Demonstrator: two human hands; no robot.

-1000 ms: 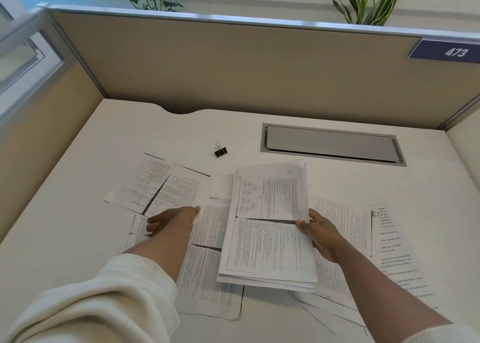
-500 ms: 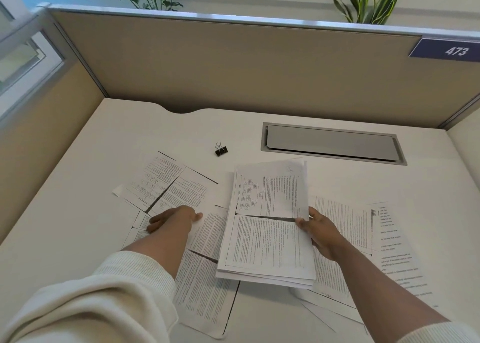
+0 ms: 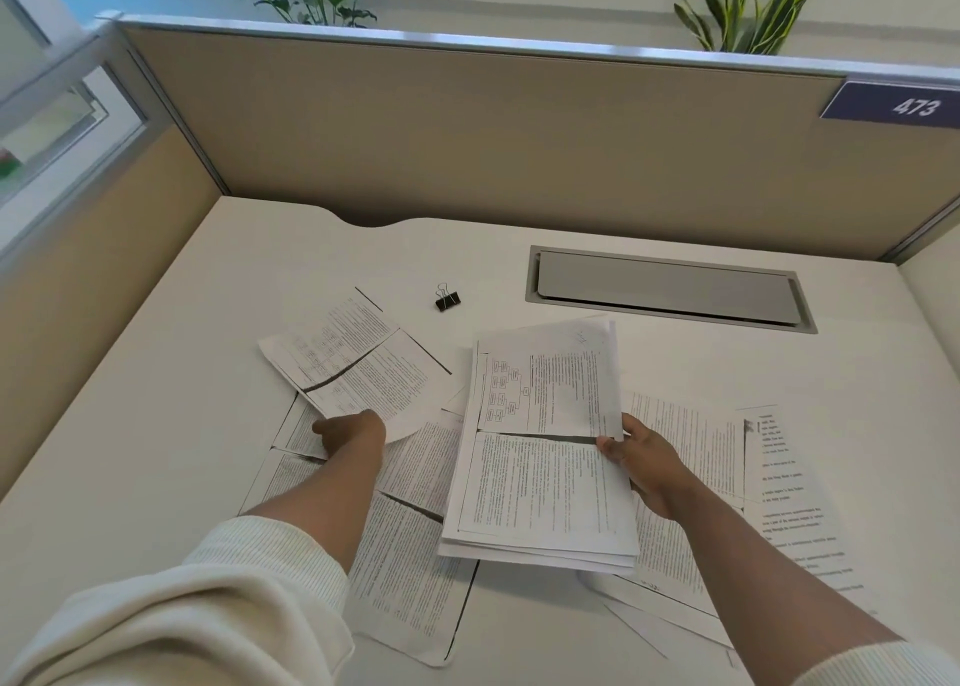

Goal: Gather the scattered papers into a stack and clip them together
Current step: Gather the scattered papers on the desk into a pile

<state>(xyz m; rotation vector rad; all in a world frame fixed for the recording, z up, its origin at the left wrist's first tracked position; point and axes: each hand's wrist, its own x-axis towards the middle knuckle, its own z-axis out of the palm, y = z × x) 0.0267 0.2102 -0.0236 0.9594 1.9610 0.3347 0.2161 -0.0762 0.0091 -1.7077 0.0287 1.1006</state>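
A white desk [image 3: 156, 425] stands inside a beige office cubicle, with two plants behind the partition. The right hand [image 3: 644, 464] holds a stack of papers [image 3: 540, 457] by its right edge, thumb on top and the other fingers hidden under the sheets, so the stack hangs a little above the desk. The left hand [image 3: 350, 433] pinches the near edge of one printed sheet [image 3: 358, 368] and lifts it; how the fingers lie underneath I cannot tell. More loose sheets [image 3: 410, 571] lie flat under both arms and to the right side. The black binder clip [image 3: 447, 299] sits alone on the desk, beyond the papers, untouched. I judge the gathering is about half done; the remaining sheets and the clipping are left.
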